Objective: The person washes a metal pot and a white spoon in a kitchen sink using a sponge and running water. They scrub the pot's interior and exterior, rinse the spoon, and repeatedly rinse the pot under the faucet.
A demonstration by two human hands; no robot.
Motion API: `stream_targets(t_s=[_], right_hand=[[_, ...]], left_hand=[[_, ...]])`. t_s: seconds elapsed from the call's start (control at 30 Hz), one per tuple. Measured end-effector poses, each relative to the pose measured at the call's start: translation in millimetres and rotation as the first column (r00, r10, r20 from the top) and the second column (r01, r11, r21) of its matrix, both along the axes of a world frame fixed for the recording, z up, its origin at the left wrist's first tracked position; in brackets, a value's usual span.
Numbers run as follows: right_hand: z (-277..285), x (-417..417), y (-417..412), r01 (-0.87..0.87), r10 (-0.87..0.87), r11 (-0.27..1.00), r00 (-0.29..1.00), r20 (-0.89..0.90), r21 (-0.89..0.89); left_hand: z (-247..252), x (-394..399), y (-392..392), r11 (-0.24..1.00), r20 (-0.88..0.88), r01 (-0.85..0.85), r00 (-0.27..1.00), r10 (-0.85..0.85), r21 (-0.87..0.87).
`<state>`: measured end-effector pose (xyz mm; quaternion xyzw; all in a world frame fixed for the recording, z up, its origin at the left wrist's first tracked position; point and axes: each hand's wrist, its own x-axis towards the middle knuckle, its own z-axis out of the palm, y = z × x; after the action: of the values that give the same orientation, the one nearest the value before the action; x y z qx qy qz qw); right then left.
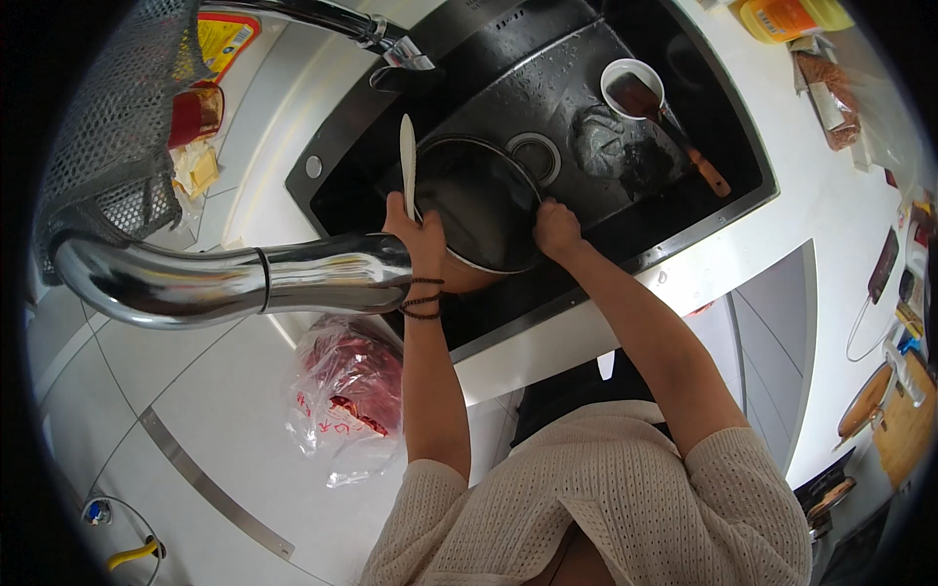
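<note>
A deep round pan, dark inside with a pale rim and an orange-brown outside, is tilted in the black sink. My left hand grips its left side beside a long cream-coloured piece, perhaps its handle; I cannot tell. At the right rim, my right hand is closed on the pan. To the right of the drain lies a crumpled grey cloth or scrubber with a dark wet patch beside it. A spatula with a brown handle leans in a small white bowl.
A chrome faucet reaches over the sink's upper left. The large curved chrome pipe crosses close to my left wrist. A grey mesh basket stands left, a red-filled plastic bag lies below. Packages, a yellow bottle and cutting boards line the right counter.
</note>
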<state>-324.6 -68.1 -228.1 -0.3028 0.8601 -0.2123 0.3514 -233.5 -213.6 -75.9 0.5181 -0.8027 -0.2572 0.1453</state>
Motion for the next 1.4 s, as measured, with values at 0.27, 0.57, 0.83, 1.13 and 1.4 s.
stream_targets(t_s=[0.27, 0.57, 0.83, 1.13, 1.4], right_hand=[[10, -6, -3, -0.076, 0.068, 0.992, 0.994, 0.087, 0.103], [2, -11, -6, -0.098, 0.066, 0.98, 0.981, 0.181, 0.172], [-20, -5, 1, -0.049, 0.04, 0.997, 0.987, 0.154, 0.057], [-17, 4, -3, 0.057, -0.058, 0.998, 0.989, 0.137, 0.013], [-15, -1, 0, 0.023, -0.022, 1.0, 0.989, 0.146, -0.008]], left_hand=[[-5, -1, 0, 0.999, 0.003, 0.003, 1.0, -0.003, -0.034], [4, -12, 3, 1.0, 0.087, -0.009, 0.996, 0.007, 0.022], [11, -21, 3, 0.997, 0.197, -0.039, 0.98, 0.025, 0.071], [17, -24, -1, 1.0, 0.222, -0.002, 0.975, -0.005, 0.031], [20, -28, 2, 0.999, 0.239, -0.001, 0.971, -0.011, 0.051]])
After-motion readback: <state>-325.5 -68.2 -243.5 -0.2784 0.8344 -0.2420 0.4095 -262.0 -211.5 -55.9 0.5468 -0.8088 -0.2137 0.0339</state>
